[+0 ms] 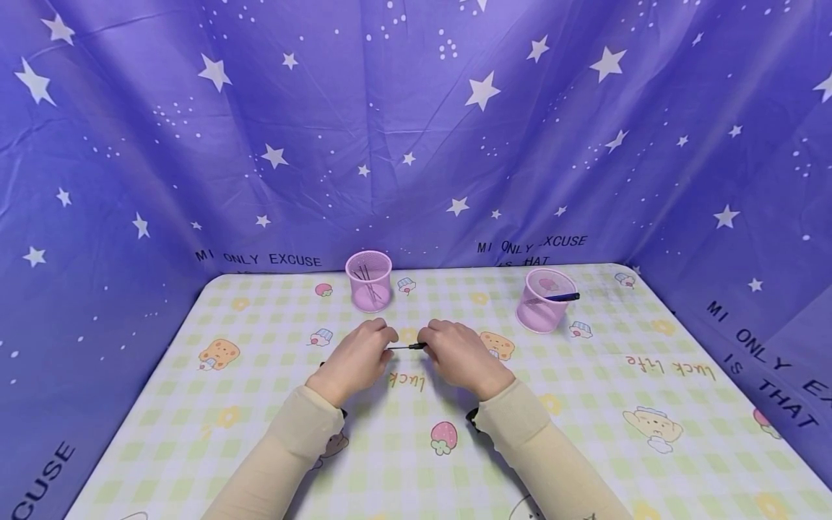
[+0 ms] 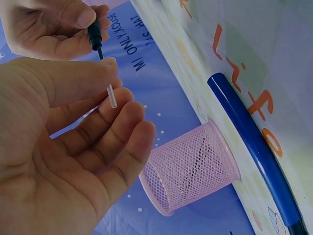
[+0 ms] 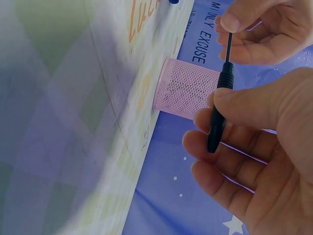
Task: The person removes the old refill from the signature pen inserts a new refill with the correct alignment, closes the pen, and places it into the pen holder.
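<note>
Between the two hands, above the table, runs a thin pen refill [image 2: 112, 98] with a clear end, joined to a black pen grip section [image 3: 215, 133]. My left hand [image 1: 356, 355] pinches the refill near its clear end between thumb and forefinger. The black section, ribbed on one part and tapered, is held by my right hand [image 1: 466, 355] between thumb and fingers. On the tablecloth beside the left hand lies a blue pen barrel [image 2: 254, 149], mostly hidden by that hand in the head view.
A pink mesh cup [image 1: 361, 297] holding several thin dark sticks stands beyond the left hand. At the back right, another pink mesh cup [image 1: 538, 319] holds a dark blue pen [image 1: 562, 297]. Purple starry curtains [image 1: 370, 130] enclose the checked table [image 1: 260, 318].
</note>
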`<state>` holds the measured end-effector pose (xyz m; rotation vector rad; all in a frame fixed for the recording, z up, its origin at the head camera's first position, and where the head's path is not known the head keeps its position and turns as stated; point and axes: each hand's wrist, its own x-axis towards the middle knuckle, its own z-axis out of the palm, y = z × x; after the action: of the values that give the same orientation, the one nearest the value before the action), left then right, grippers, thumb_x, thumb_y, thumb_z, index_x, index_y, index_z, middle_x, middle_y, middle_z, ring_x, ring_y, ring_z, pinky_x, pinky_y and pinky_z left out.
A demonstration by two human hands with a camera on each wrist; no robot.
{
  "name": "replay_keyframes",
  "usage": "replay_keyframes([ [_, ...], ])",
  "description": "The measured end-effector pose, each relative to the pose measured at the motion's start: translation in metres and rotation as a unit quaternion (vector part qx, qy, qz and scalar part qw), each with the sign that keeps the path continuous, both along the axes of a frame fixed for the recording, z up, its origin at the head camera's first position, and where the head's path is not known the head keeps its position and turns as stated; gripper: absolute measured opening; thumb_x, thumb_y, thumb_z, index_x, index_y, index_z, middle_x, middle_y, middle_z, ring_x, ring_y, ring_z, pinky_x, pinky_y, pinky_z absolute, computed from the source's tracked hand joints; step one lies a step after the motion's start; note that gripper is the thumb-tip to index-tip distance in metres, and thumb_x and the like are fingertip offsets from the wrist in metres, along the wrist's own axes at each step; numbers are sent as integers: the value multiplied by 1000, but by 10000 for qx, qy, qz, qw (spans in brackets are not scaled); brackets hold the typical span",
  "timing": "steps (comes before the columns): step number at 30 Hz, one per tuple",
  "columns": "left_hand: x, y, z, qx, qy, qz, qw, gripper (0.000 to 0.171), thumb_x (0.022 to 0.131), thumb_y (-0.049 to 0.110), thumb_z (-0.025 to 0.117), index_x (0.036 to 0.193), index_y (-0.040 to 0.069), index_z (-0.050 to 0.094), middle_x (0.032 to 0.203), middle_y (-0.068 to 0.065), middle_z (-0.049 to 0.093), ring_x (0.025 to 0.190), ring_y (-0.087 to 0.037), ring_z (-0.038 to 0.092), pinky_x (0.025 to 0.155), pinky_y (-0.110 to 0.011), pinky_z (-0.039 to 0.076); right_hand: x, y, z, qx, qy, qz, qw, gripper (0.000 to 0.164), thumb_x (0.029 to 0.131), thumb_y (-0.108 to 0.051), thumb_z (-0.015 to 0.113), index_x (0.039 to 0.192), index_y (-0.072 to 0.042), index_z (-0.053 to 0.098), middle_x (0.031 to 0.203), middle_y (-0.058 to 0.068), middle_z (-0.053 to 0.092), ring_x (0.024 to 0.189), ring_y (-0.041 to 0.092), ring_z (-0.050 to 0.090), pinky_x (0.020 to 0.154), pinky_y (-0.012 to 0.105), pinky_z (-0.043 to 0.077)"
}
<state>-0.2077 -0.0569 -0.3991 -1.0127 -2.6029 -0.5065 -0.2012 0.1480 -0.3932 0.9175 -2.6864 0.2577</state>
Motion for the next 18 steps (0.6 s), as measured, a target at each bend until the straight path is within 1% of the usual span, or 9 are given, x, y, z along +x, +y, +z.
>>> replay_keyframes([
  [10, 0, 1, -1, 30, 2, -12, 10000, 15, 76, -2, 72, 89, 5, 69, 84, -3, 60, 81, -19, 61, 76, -30, 51, 1, -1, 0, 3, -89, -25, 10000, 13, 83, -4, 68, 92, -14, 68, 84, -3, 61, 77, 16, 60, 71, 33, 51],
  [18, 0, 1, -1, -20, 22, -25, 10000, 15, 76, -2, 71, 88, 6, 70, 84, -3, 61, 81, -19, 62, 77, -30, 51, 2, -2, 1, 108, -114, -104, 9998, 13, 83, -6, 69, 93, -14, 68, 85, -3, 60, 78, 16, 60, 72, 32, 50],
])
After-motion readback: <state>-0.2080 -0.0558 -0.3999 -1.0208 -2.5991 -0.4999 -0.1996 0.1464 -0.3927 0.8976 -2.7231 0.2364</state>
